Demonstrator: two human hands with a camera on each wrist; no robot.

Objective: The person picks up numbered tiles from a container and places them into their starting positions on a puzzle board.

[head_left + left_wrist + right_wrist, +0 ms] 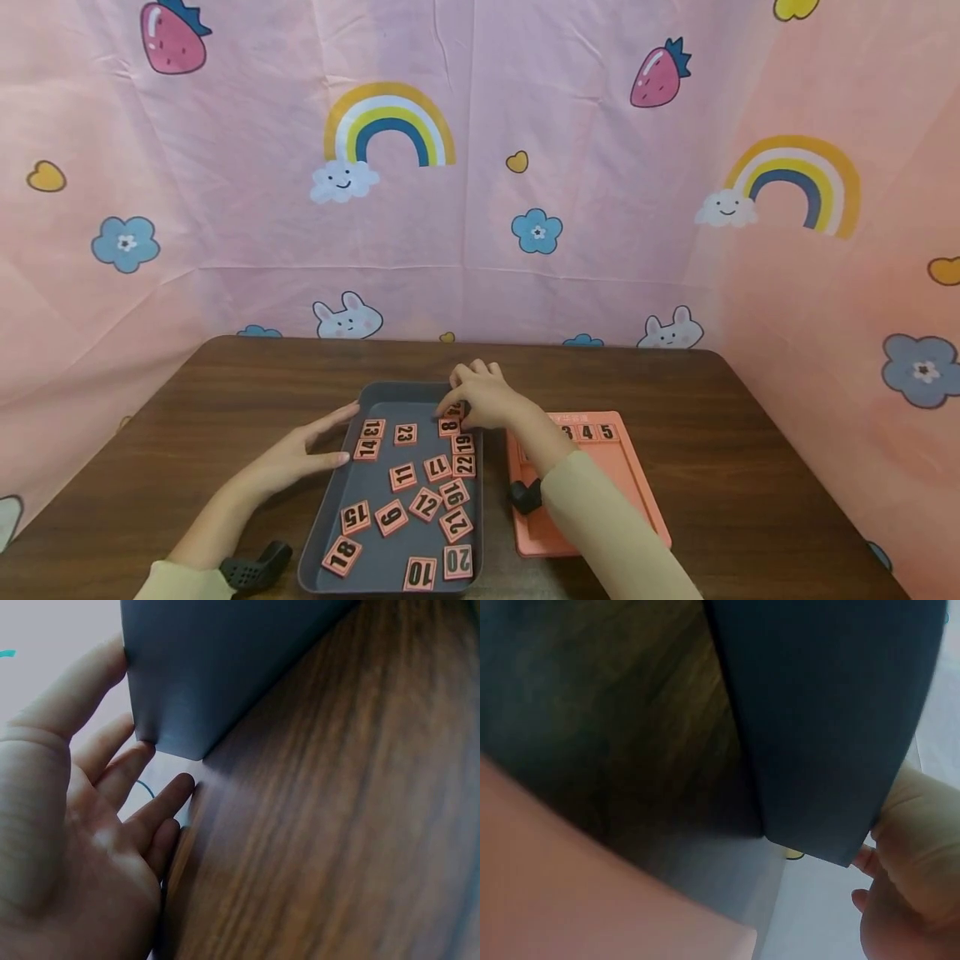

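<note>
Head view. We list one shallow dark-grey tray with rounded corners, on a brown wood-grain table. Inside it: loose square pink tiles with black numbers, some upside down. To its right: one flat pink rectangular board with a raised rim, bearing a top row where we read 3, 4 and 5.

Left hand: spread wide, fingertip and thumb at the tray's left rim. Right hand: fingers bent at the tray's far right corner, over a partly hidden tile beside the 8; we cannot tell whether it is pinched.

Hazards, in our judgement: tiles crowd that wall, so a fingertip could knock neighbours; the right forearm crosses the board, so a low sleeve could disturb its row; the tile we read as 9 could be taken for 6 if turned.

Left wrist view. We find thumb and fingertips against the tray's outer wall, not wrapped round it. So light a contact might let the tray slide if pushed.

Right wrist view. The tray's wall hides most fingertips; we cannot confirm the hold. A poor pinch could drop a tile.
</note>
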